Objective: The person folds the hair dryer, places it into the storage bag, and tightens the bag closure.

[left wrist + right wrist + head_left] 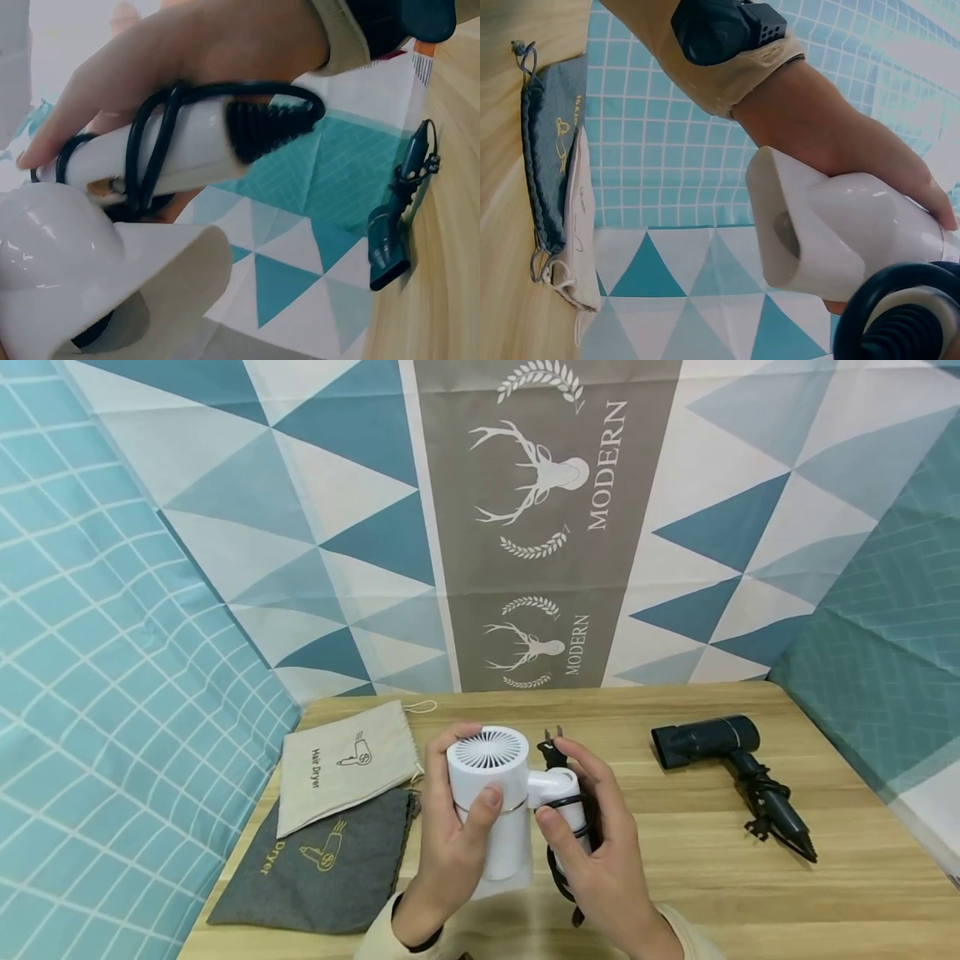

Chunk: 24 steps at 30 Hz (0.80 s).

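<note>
Both hands hold a white hair dryer (pixel 504 843) above the near part of the table. The left hand (pixel 457 839) grips its barrel, thumb on the near side and fingers round the left, with the slotted round end facing up. Around the folded handle (pixel 199 150) the right hand (pixel 600 852) curls, its thumb against the wrapped black cord (pixel 154 150). The plug (pixel 553 745) sticks out beyond the right fingers. A flared white nozzle (pixel 776 217) shows at the barrel's other end in the right wrist view.
On the table's right lies a black hair dryer (pixel 708 739) with its cord wound round the handle. At the left, a beige drawstring bag (pixel 337 768) overlaps a dark grey one (pixel 337 877). A patterned cloth backdrop (pixel 525 560) rises behind the wooden table (pixel 675 877).
</note>
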{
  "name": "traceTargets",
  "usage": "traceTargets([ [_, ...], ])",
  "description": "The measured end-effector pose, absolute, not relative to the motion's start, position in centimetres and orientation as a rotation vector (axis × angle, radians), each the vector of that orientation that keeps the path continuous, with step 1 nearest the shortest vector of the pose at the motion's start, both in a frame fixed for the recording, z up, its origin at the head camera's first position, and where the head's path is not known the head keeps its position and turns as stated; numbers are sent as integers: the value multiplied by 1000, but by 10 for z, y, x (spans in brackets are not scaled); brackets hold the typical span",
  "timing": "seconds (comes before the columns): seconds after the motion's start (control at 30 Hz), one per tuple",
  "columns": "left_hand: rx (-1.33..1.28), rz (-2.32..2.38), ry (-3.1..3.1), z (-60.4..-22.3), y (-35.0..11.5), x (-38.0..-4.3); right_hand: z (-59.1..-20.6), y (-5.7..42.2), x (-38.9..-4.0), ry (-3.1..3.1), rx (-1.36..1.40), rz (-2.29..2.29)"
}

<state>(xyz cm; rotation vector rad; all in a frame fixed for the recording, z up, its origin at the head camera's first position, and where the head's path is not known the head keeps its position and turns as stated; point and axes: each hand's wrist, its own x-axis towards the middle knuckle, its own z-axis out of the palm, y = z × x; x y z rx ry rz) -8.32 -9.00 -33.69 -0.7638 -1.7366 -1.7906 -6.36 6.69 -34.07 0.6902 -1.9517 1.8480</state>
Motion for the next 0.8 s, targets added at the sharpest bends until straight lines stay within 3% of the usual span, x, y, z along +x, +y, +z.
traceTargets([
  [0.8, -585, -1830, -1837, -330, -101, -82, -339, 77, -77, -2131, 852, 1994],
])
